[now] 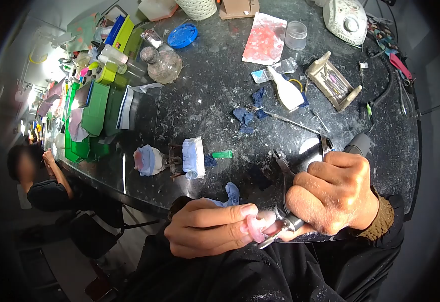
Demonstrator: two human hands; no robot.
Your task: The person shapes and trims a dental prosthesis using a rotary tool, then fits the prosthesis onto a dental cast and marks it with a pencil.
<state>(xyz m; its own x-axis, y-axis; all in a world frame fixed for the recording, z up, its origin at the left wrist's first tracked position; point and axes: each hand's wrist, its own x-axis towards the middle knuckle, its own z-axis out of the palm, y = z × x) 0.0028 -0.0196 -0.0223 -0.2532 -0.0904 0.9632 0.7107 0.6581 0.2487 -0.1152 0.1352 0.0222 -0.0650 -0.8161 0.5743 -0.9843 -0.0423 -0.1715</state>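
Observation:
Near the front edge of the dark bench, my left hand [212, 227] pinches a small pink curved piece [255, 228] between thumb and fingers. My right hand [333, 195] is wrapped round a dark handpiece [294, 221], whose metal tip lies against or just beside the pink piece. Powder dusts the fingers of both hands. Beyond my left hand is a blue moulded piece [232, 194], partly hidden by it. Dental casts on a metal frame, one blue and pink [150, 160], one blue and white [193, 158], lie farther back to the left.
A green tube [222, 154], blue scraps [243, 117], a white bottle [286, 93] and a tool rack [333, 80] lie on the bench. Green bins [95, 108] and a glass burner [163, 65] stand left. Another person [49, 183] sits at far left.

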